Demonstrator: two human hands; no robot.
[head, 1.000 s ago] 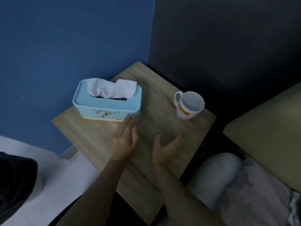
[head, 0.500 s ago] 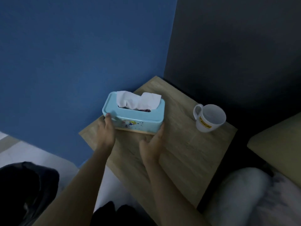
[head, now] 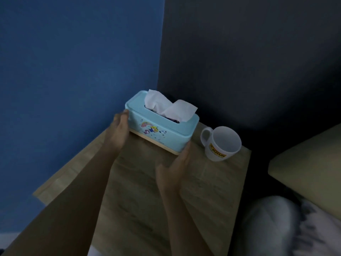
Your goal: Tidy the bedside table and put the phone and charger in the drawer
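Observation:
A light blue tissue box (head: pixel 162 126) with a cartoon print and white tissues sticking out of its top sits near the back corner of the wooden bedside table (head: pixel 140 200). My left hand (head: pixel 118 132) presses against the box's left end. My right hand (head: pixel 175 169) touches its front right corner with the fingers. Both hands hold the box between them. No phone, charger or drawer shows in this view.
A white mug (head: pixel 221 143) with a yellow label stands just right of the box, near the table's right edge. Blue wall (head: pixel 73 71) lies left, dark wall behind. A bed with a beige headboard (head: pixel 306 174) and pillows is at the right.
The tissue box has slid back and right toward the corner, ending close to the mug. Both hands went from lying on the table to clasping the box's ends.

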